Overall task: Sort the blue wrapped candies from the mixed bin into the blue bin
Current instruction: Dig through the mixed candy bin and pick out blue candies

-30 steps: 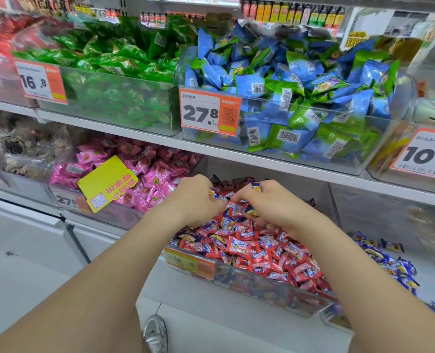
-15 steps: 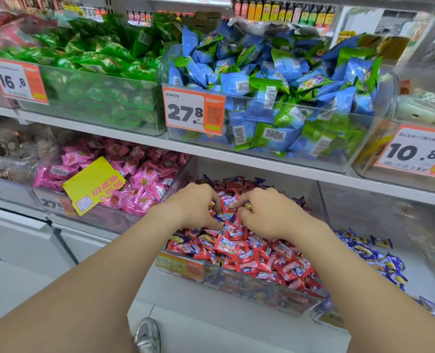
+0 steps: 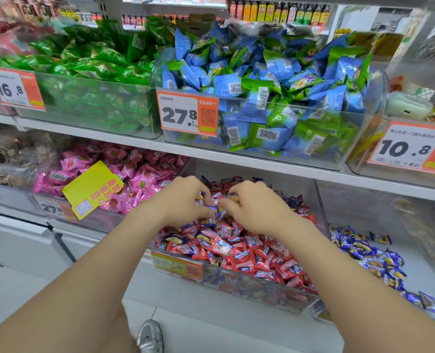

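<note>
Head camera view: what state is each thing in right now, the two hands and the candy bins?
Left hand: fingers curled, pinching a blue wrapped candy.
Right hand: fingers curled, pinching the same candy.
Mixed bin: heaped full, mostly red candies with some blue ones.
Blue bin: partly filled, bare floor showing.

A shop aisle: shelved clear bins [image 3: 262, 154] of wrapped sweets behind orange price tags [image 3: 187, 115].
</note>
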Demonstrator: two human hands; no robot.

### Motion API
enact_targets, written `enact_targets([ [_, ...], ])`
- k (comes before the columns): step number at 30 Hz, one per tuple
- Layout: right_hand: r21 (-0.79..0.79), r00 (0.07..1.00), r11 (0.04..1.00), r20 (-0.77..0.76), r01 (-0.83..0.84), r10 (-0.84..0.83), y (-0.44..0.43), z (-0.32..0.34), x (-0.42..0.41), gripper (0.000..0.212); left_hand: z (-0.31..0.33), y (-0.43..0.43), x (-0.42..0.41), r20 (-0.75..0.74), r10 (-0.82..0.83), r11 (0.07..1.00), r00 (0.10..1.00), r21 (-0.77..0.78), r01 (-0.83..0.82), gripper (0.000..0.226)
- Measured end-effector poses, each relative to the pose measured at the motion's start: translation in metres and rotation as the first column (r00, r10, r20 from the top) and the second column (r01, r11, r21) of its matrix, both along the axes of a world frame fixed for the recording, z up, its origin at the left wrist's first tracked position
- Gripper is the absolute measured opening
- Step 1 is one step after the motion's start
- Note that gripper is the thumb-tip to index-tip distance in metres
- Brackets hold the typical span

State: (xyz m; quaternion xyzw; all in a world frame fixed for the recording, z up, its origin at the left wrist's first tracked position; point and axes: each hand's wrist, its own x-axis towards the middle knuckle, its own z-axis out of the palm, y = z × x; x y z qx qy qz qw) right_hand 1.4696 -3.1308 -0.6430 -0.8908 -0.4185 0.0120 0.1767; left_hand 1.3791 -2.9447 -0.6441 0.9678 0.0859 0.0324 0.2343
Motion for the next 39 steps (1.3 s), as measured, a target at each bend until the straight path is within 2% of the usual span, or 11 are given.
enact_targets([
  [5,0.040,0.994,0.994,-0.022,0.104,-0.103,-0.029,0.013,-0.006,0.052,0.012,-0.023,-0.011,0.191,0.127,0.991,0.973,-0.059,-0.118,0.024],
  [7,0.077,0.954,0.990,-0.284,0.120,-0.094,-0.054,0.024,-0.013,0.052,0.019,-0.045,-0.013,0.232,0.118,0.987,0.966,-0.136,-0.088,0.023],
  [9,0.154,0.753,0.967,-0.657,0.202,-0.052,-0.085,0.038,-0.020,0.044,0.028,-0.073,-0.012,0.215,0.083,0.962,0.973,-0.273,-0.021,0.024],
  [11,0.187,0.610,0.933,-0.791,0.306,-0.041,-0.120,0.047,-0.019,0.036,0.035,-0.100,-0.010,0.158,0.036,0.913,0.987,-0.408,0.032,0.025],
  [13,0.167,0.629,0.885,-0.759,0.434,-0.165,-0.154,0.049,-0.006,0.031,0.039,-0.127,-0.005,0.135,-0.018,0.878,0.991,-0.472,0.080,0.025],
  [16,-0.052,0.779,0.821,-0.286,0.568,-0.557,-0.205,0.030,0.024,0.040,0.040,-0.170,0.005,0.175,-0.083,0.885,0.981,-0.440,0.154,0.023],
  [18,-0.163,0.752,0.766,-0.148,0.622,-0.642,-0.229,0.014,0.039,0.038,0.040,-0.200,0.016,0.215,-0.135,0.906,0.967,-0.369,0.208,0.022],
  [25,-0.084,0.638,0.818,-0.583,0.569,-0.504,-0.266,0.001,0.051,0.026,0.016,-0.277,0.080,0.219,-0.139,0.967,0.966,-0.180,0.180,0.015],
  [29,-0.033,0.720,0.847,-0.511,0.530,-0.470,-0.271,0.006,0.051,0.022,0.010,-0.279,0.093,0.028,-0.310,0.914,0.950,-0.266,0.306,0.052],
  [34,-0.051,0.817,0.863,-0.298,0.502,-0.493,-0.253,0.023,0.035,0.030,0.013,-0.254,0.075,0.194,-0.387,0.899,0.902,-0.138,0.415,0.028],
  [39,0.106,0.890,0.915,-0.298,0.390,-0.345,-0.196,0.048,-0.010,0.030,0.022,-0.208,0.045,0.172,-0.283,0.957,0.944,-0.010,0.288,0.016],
])
